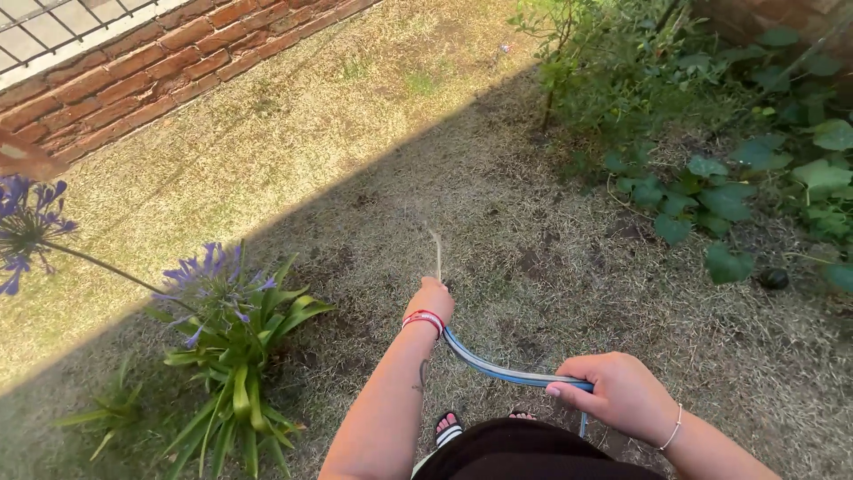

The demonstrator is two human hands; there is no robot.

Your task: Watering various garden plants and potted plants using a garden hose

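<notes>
Blue hose (498, 368) across the front of the body: left hand (431, 300) closed round its outlet end, aiming a thin jet onto the dry grass (533, 231); right hand (613, 391) gripping the hose further back, feeding slack; purple-flowered plant (231, 320) left of the hose

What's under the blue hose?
Dry, patchy grass lies under the blue hose. Its front end is hidden inside the left hand, the right hand covers another stretch, and what lies below there is hidden.
</notes>
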